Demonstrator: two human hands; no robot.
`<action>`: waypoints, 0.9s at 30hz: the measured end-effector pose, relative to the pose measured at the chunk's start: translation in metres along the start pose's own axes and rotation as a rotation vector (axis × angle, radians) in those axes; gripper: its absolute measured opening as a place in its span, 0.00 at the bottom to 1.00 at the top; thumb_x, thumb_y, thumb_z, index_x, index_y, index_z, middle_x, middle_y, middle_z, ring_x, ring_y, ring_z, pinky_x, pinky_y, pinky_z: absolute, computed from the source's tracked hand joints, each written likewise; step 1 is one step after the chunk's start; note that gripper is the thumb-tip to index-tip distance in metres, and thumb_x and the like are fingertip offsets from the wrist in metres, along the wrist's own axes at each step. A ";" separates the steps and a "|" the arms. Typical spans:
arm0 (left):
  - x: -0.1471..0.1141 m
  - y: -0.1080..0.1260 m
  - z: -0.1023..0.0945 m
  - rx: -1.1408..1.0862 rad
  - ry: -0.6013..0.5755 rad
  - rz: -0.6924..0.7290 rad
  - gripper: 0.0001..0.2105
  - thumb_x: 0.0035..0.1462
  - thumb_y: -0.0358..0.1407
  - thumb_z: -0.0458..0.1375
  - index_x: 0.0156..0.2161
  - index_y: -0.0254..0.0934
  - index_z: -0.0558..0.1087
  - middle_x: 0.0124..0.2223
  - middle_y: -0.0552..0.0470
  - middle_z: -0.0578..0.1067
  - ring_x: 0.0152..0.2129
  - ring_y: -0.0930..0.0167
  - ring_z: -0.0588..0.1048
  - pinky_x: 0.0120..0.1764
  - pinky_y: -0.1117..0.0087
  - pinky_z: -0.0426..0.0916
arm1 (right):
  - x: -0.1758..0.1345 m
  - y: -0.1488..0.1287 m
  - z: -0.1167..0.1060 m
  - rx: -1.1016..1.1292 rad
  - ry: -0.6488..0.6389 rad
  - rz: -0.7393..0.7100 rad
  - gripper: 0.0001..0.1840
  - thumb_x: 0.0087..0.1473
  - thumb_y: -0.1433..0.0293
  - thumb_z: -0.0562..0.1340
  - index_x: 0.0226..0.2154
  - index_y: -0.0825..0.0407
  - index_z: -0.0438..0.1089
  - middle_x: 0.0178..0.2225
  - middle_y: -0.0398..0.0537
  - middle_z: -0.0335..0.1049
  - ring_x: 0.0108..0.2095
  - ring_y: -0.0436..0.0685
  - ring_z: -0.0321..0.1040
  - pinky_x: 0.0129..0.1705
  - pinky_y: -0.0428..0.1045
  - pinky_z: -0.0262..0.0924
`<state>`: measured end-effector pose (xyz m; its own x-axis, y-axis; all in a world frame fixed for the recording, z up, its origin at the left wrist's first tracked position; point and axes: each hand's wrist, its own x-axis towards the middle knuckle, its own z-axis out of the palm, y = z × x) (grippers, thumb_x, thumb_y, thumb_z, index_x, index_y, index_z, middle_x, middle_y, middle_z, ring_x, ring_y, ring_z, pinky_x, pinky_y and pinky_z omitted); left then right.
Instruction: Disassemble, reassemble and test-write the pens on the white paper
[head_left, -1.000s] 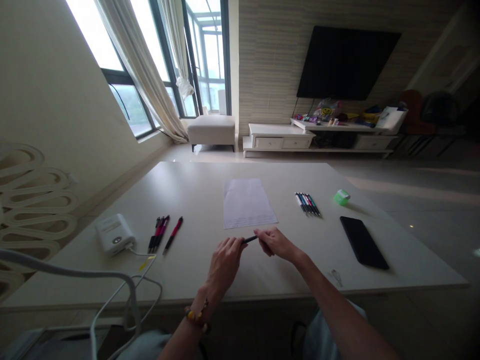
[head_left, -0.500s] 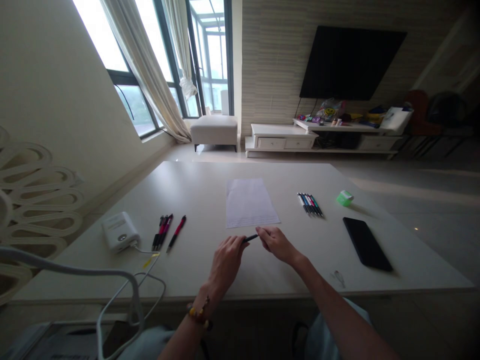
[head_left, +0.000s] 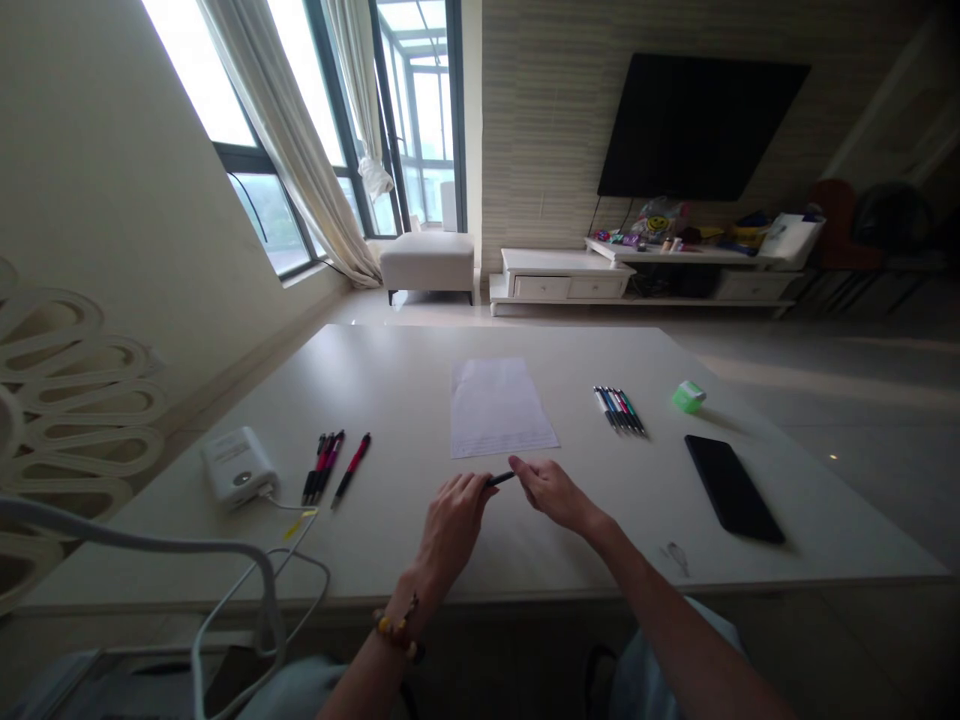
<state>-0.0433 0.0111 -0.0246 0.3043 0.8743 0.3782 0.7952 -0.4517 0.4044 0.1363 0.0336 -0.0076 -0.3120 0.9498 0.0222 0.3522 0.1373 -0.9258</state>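
A dark pen (head_left: 501,478) lies between my two hands, just above the near part of the table. My left hand (head_left: 456,515) is wrapped round one end of it, hiding that part. The fingers of my right hand (head_left: 551,490) are closed at the other end, with the thumb against the tip. Just beyond the hands lies a white sheet of paper (head_left: 501,408) with lines along its near edge. To the left are several red and purple pens (head_left: 324,468) in a bunch, with a red and black pen (head_left: 351,470) apart. Several pens (head_left: 619,411) lie side by side at right.
A white power bank (head_left: 238,468) with a white cable (head_left: 324,575) sits at the left of the table (head_left: 405,370). On the right are a black phone (head_left: 733,490), a small green box (head_left: 688,397) and a thin, looped item (head_left: 677,557) near the front edge.
Both hands stay closed about the pen in nearly the same place. My right thumb and fingers have shifted very slightly at the pen's end.
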 end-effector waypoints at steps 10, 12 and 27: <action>0.001 0.000 0.001 -0.015 0.015 0.008 0.08 0.61 0.38 0.51 0.42 0.41 0.69 0.38 0.51 0.76 0.36 0.69 0.73 0.39 0.68 0.66 | 0.000 -0.001 -0.001 0.040 -0.020 -0.028 0.24 0.57 0.53 0.51 0.19 0.52 0.60 0.14 0.38 0.56 0.17 0.48 0.54 0.23 0.44 0.51; 0.001 0.000 0.001 -0.018 0.015 0.014 0.08 0.61 0.38 0.51 0.42 0.41 0.69 0.38 0.52 0.76 0.36 0.69 0.73 0.39 0.68 0.66 | 0.000 0.000 -0.003 0.035 -0.003 -0.042 0.24 0.57 0.53 0.51 0.18 0.52 0.58 0.14 0.37 0.55 0.17 0.47 0.52 0.23 0.44 0.50; 0.000 0.001 -0.003 -0.114 0.064 -0.039 0.11 0.60 0.41 0.50 0.41 0.40 0.72 0.34 0.49 0.77 0.32 0.67 0.74 0.34 0.68 0.66 | 0.007 0.005 0.010 0.222 0.086 -0.002 0.25 0.57 0.54 0.51 0.16 0.52 0.55 0.12 0.36 0.49 0.15 0.46 0.47 0.18 0.45 0.45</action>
<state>-0.0447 0.0100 -0.0216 0.2373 0.8800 0.4114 0.7402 -0.4381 0.5102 0.1272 0.0385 -0.0152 -0.2329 0.9714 0.0473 0.1460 0.0830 -0.9858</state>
